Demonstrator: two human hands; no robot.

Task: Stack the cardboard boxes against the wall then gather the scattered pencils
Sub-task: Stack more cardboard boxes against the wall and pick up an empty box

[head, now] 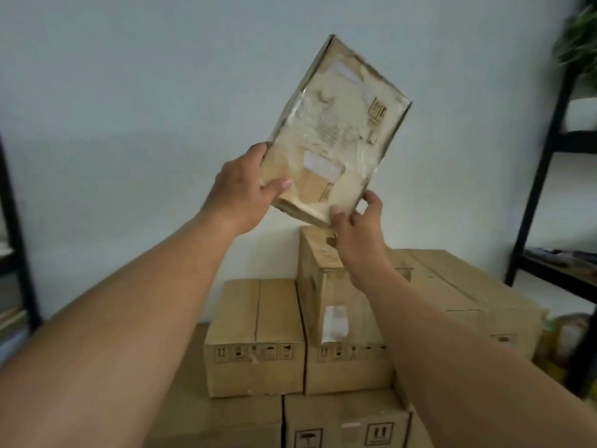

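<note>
The left hand's fingers [277, 185] are clamped on the lower left edge of a flat cardboard box [336, 130], thumb across its front face and the other fingers hidden behind it. The right hand's fingers [336, 216] pinch the box's bottom corner, thumb on the front, the rest curled around the right side. The left hand [240, 192] and the right hand [358, 227] together hold this box in the air at the centre of the frame, tilted with its top leaning right, in front of a pale wall [129, 92]. Its face is worn, with torn labels and clear tape.

Below it, in the lower half of the frame, a stack of cardboard boxes [258, 334] stands against the wall, with a taller taped box [323, 286] upright on it just under the right hand and a wide box [452, 286] to the right. Black shelving [542, 176] runs along the right edge, and a blurred green plant [578, 37] sits at the upper right.
</note>
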